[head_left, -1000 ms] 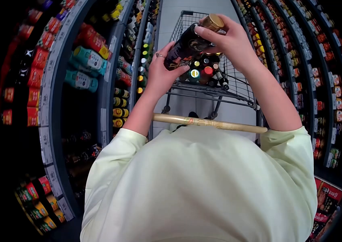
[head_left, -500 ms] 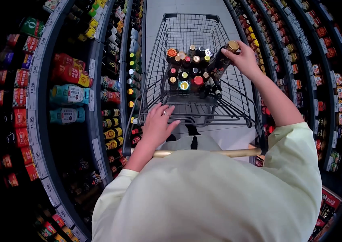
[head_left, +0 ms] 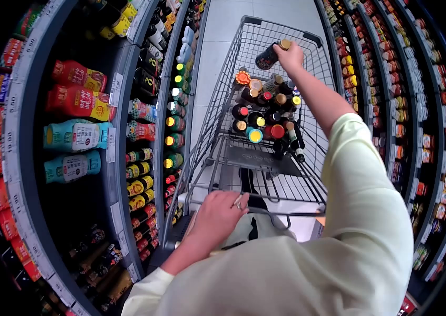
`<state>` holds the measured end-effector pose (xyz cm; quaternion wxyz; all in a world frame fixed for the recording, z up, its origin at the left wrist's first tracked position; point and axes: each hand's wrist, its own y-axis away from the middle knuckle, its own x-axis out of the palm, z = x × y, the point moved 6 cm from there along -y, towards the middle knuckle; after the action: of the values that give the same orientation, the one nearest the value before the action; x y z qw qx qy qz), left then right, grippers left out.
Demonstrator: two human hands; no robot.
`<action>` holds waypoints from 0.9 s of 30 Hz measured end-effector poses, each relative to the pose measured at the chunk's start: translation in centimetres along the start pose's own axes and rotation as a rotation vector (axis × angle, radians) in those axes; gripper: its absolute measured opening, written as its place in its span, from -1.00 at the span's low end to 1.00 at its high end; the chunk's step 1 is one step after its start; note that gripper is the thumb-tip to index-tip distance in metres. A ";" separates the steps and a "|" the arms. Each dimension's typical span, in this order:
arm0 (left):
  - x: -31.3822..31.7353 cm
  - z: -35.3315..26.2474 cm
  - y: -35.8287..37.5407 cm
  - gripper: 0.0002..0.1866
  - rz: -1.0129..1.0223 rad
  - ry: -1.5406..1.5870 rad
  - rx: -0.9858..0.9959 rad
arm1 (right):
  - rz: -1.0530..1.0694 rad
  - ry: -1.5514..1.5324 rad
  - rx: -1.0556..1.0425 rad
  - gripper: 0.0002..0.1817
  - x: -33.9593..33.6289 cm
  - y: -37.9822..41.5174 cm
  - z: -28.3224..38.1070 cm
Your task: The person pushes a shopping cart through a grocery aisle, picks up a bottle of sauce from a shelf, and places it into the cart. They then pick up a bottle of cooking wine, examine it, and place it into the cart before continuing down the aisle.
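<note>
With fingers pinched round the top of a dark bottle, close by its gold cap, holds it in the right hand. Has the left fingers close together and a bit bent, not gripping anything in sight.

Stands between tall left shelves and right shelves, full of packs, jars and bottles. Has a big wire cart right in front. Stretches the right arm far out over the cart, almost straight, with the hand bent down a little at the end. Bends the left arm and keeps it near the belly, with the left hand palm down by the near end of the cart. Cannot tell from here about a touch on the bars.

Holds the dark bottle over the far part of the cart, tipped, with the cap up to the right and the bottom down to the left. Has a bunch of bottles nearer, mostly standing close together, with one slim bottle leaning at the near right. Wears a small ring on the left hand.
</note>
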<state>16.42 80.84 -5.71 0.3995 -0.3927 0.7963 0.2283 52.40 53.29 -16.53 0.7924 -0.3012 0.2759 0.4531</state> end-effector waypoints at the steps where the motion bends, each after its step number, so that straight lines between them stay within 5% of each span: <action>1: 0.0 0.2 0.0 -0.64 0.015 0.079 -0.029 | 0.003 0.012 -0.001 -0.52 2.2 -0.1 -0.4; 11: 0.4 0.5 0.4 -0.57 0.031 0.007 -0.041 | 0.155 0.068 0.145 -0.55 15.7 2.5 -6.0; 21: 0.4 0.0 0.2 -0.57 0.050 -0.084 -0.024 | 0.216 0.167 0.267 -0.45 16.9 2.5 -9.2; 27: -0.3 0.1 -0.4 -0.60 -0.016 -0.021 -0.003 | 0.252 0.135 0.193 -0.22 15.3 1.8 -9.4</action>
<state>16.88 80.76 -5.53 0.4089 -0.3971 0.7887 0.2303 55.92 55.63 -34.13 0.7342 -0.2162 0.4062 0.4992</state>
